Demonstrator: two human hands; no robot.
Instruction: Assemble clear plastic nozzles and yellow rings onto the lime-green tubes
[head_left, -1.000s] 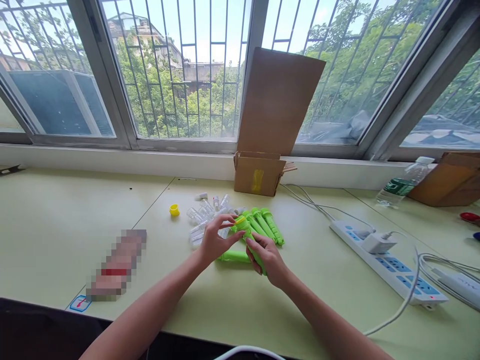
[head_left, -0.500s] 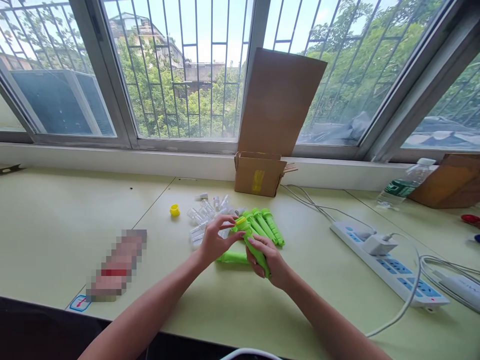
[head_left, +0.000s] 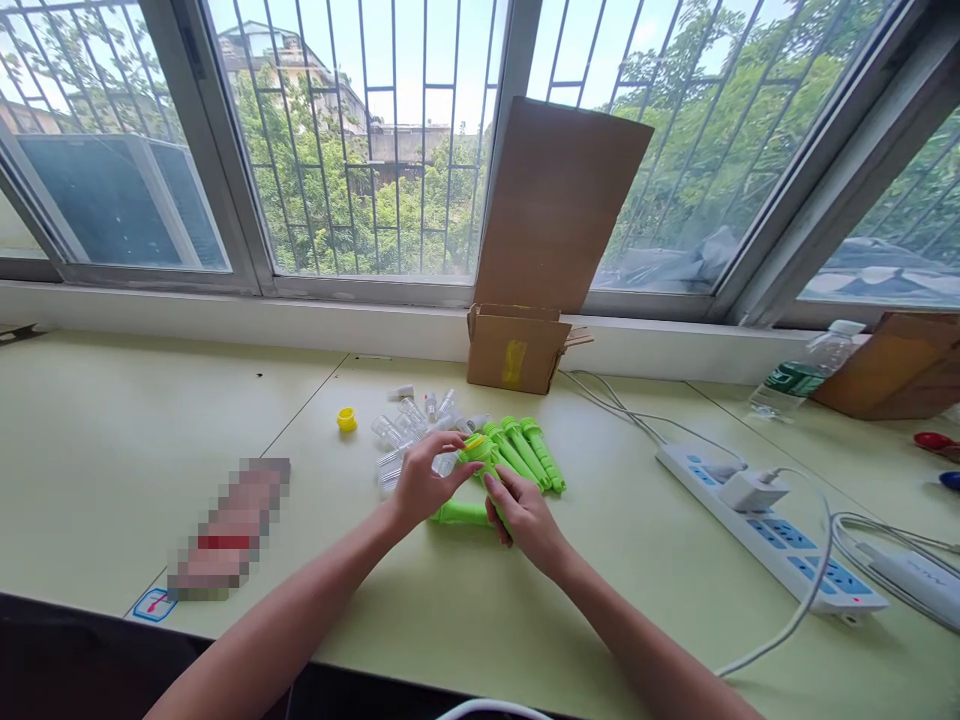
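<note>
My right hand (head_left: 525, 515) is wrapped around a green flashlight body (head_left: 486, 462) and holds it tilted just above the table. My left hand (head_left: 424, 480) pinches the yellow ring at the flashlight's head (head_left: 475, 443). Another green flashlight (head_left: 459, 514) lies flat under my hands. Three more green flashlights (head_left: 529, 452) lie side by side just behind. Several clear plastic parts (head_left: 409, 425) are scattered to the left of them. A loose yellow ring (head_left: 346, 419) sits farther left on the table.
A small open cardboard box (head_left: 514, 348) stands at the window sill with a cardboard sheet (head_left: 559, 200) leaning behind it. A white power strip (head_left: 765, 525) with cables lies at the right. A water bottle (head_left: 804, 372) lies beside a brown box (head_left: 896, 365). A blurred object (head_left: 229, 528) lies at the left.
My right hand has slid up the flashlight body and drawn it slightly closer to the row of flashlights. My left hand keeps its pinch on the yellow ring.
</note>
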